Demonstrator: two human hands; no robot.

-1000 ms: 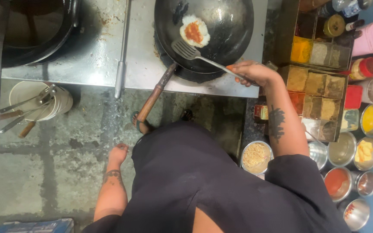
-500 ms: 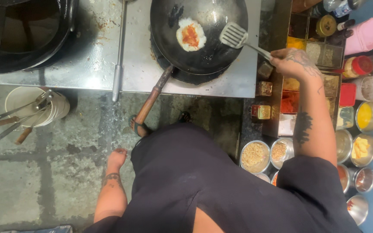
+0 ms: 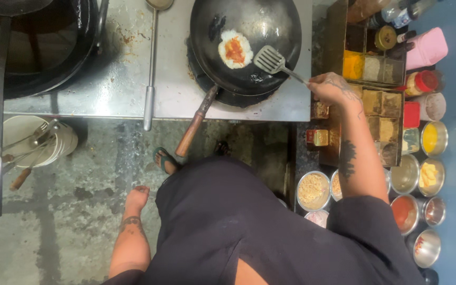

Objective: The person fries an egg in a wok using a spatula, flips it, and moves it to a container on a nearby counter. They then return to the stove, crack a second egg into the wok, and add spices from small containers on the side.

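Egg (image 3: 235, 49) in wok (image 3: 270, 31), beyond right hand (image 3: 329, 87) clamped on spatula (image 3: 272, 59); left hand (image 3: 135, 198) hangs loosely curled, empty (well back). Risks: yolk tearing, egg scorching, wok handle (image 3: 193, 124) bumped.

We see right hand (image 3: 329, 87) gripping slotted spatula (image 3: 271, 59), blade inside black wok (image 3: 286, 26), just beside fried egg (image 3: 235, 49). Wok's wooden handle (image 3: 193, 126) juts over steel tabletop (image 3: 127, 74) edge. Left hand (image 3: 136, 198) hangs empty by our side. Spice tray (image 3: 376, 100) and steel bowls (image 3: 313, 190) to our right.
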